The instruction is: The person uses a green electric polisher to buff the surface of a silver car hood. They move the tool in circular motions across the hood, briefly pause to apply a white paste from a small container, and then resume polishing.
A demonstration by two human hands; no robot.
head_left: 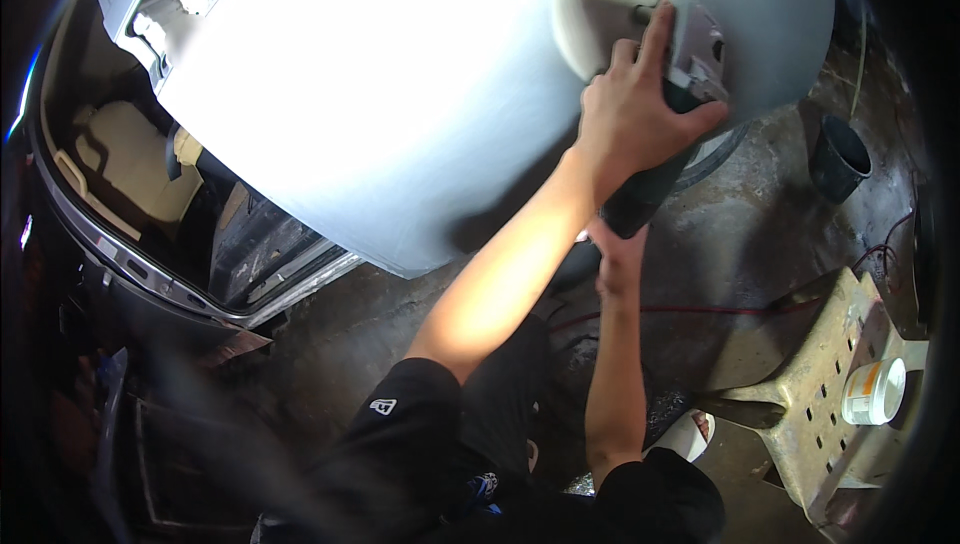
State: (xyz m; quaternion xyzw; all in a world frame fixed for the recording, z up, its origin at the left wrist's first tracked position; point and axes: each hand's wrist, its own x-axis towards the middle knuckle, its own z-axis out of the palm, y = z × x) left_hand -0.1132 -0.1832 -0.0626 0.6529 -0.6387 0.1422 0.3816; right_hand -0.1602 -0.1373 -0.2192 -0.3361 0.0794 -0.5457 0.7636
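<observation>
The left hand (640, 109) grips the head of a polisher (665, 114), its pad (600, 4) against the far silver car panel (400, 104). The right hand (622, 244) wraps the polisher's dark handle nearer.

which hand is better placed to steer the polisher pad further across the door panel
Left, probably. The left hand lies on the polisher head right behind the round pad on the silver door panel. The right hand only supports the black rear body lower down, farther from the pad.

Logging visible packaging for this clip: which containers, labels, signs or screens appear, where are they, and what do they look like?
Small tub: on the perforated plastic stool, lower right; round, white, with an orange-and-white label band.
Black bucket: on the floor, right; unlabelled.
No signs or screens visible.
</observation>
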